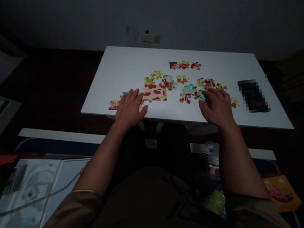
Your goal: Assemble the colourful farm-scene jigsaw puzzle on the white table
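Colourful jigsaw puzzle pieces lie spread on a white table. My left hand rests palm down near the front edge, its fingers stretched out over some pieces at the left. A pink piece peeks out beside it. Just right of that hand is a joined cream section with brown spots. My right hand is lowered over pieces at the right, fingers apart and slightly bent, partly covering them. Near its thumb are a teal piece and a red-and-white piece. Farther back sits a short row of red pieces.
A dark pixelated object lies on the right of the white table. Wall sockets are behind it. Beside me are an open white box with a cable across it, plastic bags and an orange picture box.
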`<act>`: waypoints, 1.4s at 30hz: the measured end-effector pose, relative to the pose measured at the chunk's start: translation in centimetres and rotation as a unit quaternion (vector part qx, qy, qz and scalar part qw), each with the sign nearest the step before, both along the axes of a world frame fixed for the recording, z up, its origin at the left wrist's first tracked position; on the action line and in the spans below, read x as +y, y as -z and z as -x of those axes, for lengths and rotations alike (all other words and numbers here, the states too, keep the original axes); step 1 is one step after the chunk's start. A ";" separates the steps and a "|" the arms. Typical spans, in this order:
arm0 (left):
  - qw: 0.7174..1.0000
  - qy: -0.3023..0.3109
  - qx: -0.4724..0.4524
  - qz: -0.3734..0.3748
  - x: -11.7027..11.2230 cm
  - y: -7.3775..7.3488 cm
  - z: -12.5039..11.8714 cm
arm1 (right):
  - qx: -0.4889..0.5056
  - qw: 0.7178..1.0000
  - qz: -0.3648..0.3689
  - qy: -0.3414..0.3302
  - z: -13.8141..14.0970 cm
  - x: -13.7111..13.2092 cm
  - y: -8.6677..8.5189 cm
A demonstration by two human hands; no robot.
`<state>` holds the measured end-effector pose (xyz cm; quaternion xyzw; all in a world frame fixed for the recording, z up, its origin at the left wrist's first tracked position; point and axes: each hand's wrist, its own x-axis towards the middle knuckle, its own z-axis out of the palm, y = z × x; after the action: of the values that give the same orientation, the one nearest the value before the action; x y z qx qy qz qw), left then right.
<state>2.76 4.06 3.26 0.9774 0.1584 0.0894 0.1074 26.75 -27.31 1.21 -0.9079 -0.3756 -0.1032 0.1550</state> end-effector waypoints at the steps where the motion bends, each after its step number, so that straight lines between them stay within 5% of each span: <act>1: 1.000 -0.001 -0.003 0.000 0.0 0.0 0.0 | 0.003 1.000 0.005 0.006 0.2 0.1 -0.2; 36: 0.999 0.015 -0.051 0.007 0.7 0.9 -0.4 | -0.019 0.998 0.056 0.033 2.1 1.1 -2.7; 42: 0.989 0.032 -0.141 -0.006 -1.1 -0.6 0.0 | -0.041 0.997 0.067 0.019 4.0 2.0 -3.7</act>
<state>2.72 2.98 3.89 0.9603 0.1096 0.2241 0.1252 22.76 -25.33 4.86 -0.9182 -0.3705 -0.1177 0.0766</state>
